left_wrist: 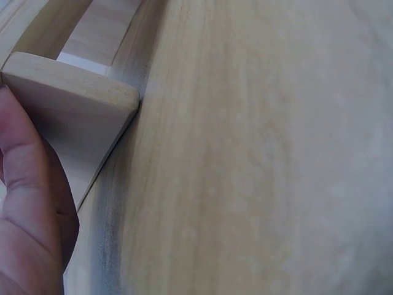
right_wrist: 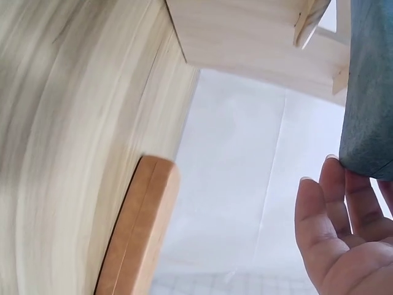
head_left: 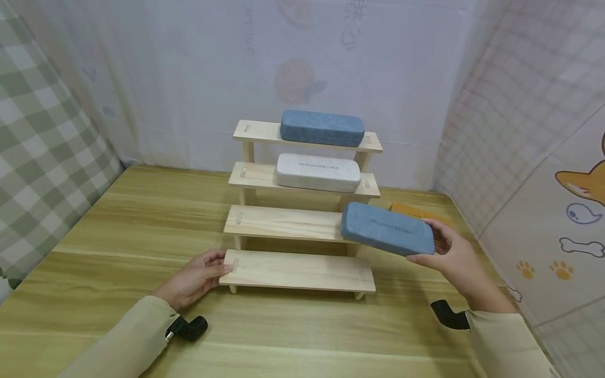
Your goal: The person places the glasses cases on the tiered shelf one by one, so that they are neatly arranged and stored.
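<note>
A wooden tiered display stand [head_left: 302, 270] with several steps stands on the table. At the left end of its lowest step, my left hand [head_left: 200, 275] grips the board; in the left wrist view the board's end [left_wrist: 73, 92] shows beside the hand. My right hand [head_left: 456, 257] holds a blue glasses case [head_left: 387, 228] by its right end, tilted in front of the second-lowest step's right end. Part of the same case [right_wrist: 371, 92] appears in the right wrist view. On the step above lies a white glasses case [head_left: 318, 173], and the top step bears another blue glasses case [head_left: 322, 128].
An orange case [head_left: 420, 212] lies on the table right of the stand, partly hidden behind the held case. The wood-grain table [head_left: 283, 341] meets a pale sheet [head_left: 189, 105] at the back, checked fabric [head_left: 42, 131] at left and a patterned wall [head_left: 534, 210] at right.
</note>
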The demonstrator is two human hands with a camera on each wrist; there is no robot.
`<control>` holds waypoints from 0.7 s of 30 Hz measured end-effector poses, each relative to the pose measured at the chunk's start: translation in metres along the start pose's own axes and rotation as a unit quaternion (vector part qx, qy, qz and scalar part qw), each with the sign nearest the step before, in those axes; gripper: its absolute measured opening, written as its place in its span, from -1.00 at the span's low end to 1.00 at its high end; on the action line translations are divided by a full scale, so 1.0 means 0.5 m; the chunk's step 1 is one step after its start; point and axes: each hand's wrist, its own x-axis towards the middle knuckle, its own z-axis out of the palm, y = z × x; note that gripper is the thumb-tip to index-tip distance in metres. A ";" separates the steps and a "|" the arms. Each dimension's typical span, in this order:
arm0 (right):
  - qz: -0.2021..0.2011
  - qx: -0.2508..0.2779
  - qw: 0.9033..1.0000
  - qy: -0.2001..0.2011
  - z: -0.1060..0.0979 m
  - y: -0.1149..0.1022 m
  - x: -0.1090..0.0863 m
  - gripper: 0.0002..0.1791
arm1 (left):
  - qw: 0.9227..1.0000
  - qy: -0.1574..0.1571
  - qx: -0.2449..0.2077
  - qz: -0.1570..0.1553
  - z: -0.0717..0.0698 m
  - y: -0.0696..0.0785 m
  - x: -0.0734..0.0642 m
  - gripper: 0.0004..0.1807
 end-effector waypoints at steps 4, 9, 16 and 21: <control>-0.012 0.001 1.000 -0.007 0.013 -0.016 0.009 0.01 | 1.000 -0.003 0.000 0.001 0.000 0.000 0.001 -0.35; -0.015 0.003 1.000 -0.014 0.027 -0.039 0.023 0.00 | 1.000 -0.004 0.001 -0.002 0.000 0.000 0.002 -0.35; -0.027 0.008 0.999 -0.024 0.052 -0.071 0.041 0.01 | 1.000 -0.004 -0.002 -0.003 0.000 0.000 0.001 -0.36; -0.032 0.003 0.999 -0.020 0.069 -0.085 0.054 0.00 | 1.000 -0.007 -0.003 -0.001 0.000 0.000 0.001 -0.36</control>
